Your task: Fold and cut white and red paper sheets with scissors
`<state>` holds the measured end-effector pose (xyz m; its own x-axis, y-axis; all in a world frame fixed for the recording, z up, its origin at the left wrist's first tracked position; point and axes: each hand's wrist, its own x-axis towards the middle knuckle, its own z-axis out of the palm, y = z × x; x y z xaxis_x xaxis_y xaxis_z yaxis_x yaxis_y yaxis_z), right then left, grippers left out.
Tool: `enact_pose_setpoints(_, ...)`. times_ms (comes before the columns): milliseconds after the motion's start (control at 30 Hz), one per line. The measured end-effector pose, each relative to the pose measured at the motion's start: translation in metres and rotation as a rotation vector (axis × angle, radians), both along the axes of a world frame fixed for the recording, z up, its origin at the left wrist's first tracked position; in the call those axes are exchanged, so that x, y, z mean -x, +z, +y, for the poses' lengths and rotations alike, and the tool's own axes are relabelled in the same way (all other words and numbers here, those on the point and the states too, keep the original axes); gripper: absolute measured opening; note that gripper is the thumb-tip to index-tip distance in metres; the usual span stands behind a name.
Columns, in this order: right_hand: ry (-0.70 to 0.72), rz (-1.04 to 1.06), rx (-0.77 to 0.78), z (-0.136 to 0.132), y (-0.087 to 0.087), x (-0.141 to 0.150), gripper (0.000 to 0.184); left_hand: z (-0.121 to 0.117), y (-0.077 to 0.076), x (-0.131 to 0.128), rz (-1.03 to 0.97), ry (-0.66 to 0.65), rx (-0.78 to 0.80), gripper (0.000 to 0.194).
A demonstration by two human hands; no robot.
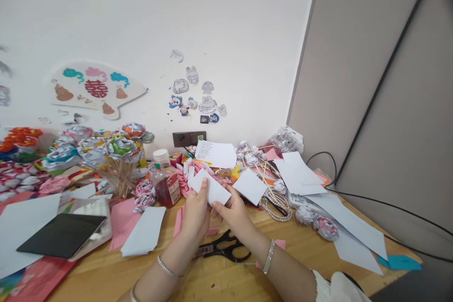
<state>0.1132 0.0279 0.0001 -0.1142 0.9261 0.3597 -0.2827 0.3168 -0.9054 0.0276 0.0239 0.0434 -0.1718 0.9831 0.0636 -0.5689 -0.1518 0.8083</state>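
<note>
Bare forearms (177, 254) cross the wooden worktop (208, 285); my left hand (196, 210) and right hand (232, 207) pinch a flat, apparently unshaped white paper rectangle (216, 189) over its middle. Multicoloured paper flowers (121, 148) by the far edge look finished.

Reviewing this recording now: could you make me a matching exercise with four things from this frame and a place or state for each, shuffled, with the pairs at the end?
Things
1. Small white paper
2. Scissors
3. Bottle
4. Fan-shaped board

Places and states
A. Standing upright, with a white cap on
B. Up on the white wall, with a red design in its middle
C. Held by the left hand and right hand together
D. Lying on the wooden table, with black handles

Pairs
1-C; 2-D; 3-A; 4-B
</note>
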Motion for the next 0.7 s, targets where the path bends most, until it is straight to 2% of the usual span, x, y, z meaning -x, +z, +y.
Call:
enact_pose_setpoints(133,0.039,0.067,0.053,0.0015,-0.001,0.002,0.046,0.0,-0.0024,0.0,0.049,-0.041,0.014,0.029)
enact_pose_setpoints(333,0.042,0.079,0.069,0.0001,-0.0011,0.0049,0.056,0.0014,-0.0022,0.001,0.003,0.019,0.016,0.031)
enact_pose_setpoints(533,0.039,0.113,0.074,0.002,-0.0044,0.0044,0.048,-0.0008,-0.0053,0.0,0.122,-0.042,0.023,0.032)
enact_pose_setpoints(700,0.034,0.137,0.08,0.0002,-0.0035,0.0039,0.042,-0.0014,-0.0057,-0.0014,0.129,-0.076,0.017,0.034)
